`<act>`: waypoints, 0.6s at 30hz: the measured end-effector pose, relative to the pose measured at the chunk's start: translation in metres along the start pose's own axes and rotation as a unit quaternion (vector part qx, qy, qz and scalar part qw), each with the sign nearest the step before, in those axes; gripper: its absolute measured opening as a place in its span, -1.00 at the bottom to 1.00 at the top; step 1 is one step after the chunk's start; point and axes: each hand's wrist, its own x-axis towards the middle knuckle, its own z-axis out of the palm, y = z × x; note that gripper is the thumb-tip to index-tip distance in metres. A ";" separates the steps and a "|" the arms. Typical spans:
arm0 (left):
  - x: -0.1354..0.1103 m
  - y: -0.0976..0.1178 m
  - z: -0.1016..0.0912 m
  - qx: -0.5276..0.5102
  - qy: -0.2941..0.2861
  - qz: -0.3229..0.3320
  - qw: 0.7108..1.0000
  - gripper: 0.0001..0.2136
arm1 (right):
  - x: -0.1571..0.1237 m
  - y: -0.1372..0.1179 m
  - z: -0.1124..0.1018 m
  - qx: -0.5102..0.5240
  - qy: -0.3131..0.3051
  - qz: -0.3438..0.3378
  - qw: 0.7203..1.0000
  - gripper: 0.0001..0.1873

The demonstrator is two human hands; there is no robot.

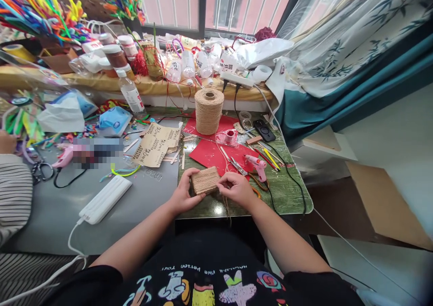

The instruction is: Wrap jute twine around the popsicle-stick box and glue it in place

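A small block wrapped in rows of jute twine [205, 180] is in my left hand [185, 195], gripped between thumb and fingers just above the table's front edge. My right hand [235, 189] pinches at the block's right end, and a loose length of twine [227, 207] hangs below its fingertips. Whether the pinched fingers hold that strand or the block's corner is hard to see. Behind the hands stands a large spool of jute twine [209, 114]. Scissors [239, 167] and a pink glue gun [257, 167] lie to the right of my right hand.
Red sheets [206, 155] lie under the tools. Sandpaper sheets [154, 146] and wooden sticks are at the left, near a white power strip [105, 200]. Black cables cross the right side. Plastic bottles [187, 64] crowd the sill. A person's striped sleeve [15, 193] shows far left.
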 end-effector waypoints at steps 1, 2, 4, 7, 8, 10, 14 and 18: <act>0.000 0.000 -0.001 0.001 -0.001 0.002 1.000 -0.33 | 0.001 0.001 -0.003 -0.006 0.001 0.002 1.000 -0.88; 0.001 0.000 -0.002 0.003 -0.003 0.003 1.000 -0.34 | 0.002 0.001 -0.005 -0.012 0.003 0.006 1.000 -0.88; 0.002 0.000 -0.005 0.006 -0.005 0.004 1.000 -0.35 | 0.002 0.004 -0.010 -0.020 0.007 0.015 1.000 -0.85; 0.003 0.000 -0.007 0.010 -0.010 0.004 1.000 -0.35 | -0.001 0.011 -0.012 -0.001 0.003 0.033 0.999 -0.82; 0.003 -0.001 -0.007 0.011 -0.012 0.004 1.000 -0.35 | -0.002 0.013 -0.011 0.007 0.005 0.036 0.999 -0.82; 0.003 -0.001 -0.007 0.016 -0.015 0.003 1.000 -0.34 | -0.004 0.019 -0.007 0.019 0.017 0.037 0.999 -0.83; 0.006 0.006 -0.010 0.042 -0.028 -0.005 0.999 -0.33 | -0.007 0.028 0.002 0.064 0.033 0.072 0.995 -0.80; 0.018 0.027 -0.015 0.147 -0.037 0.006 0.988 -0.36 | -0.008 0.030 0.006 0.125 0.026 0.114 0.985 -0.75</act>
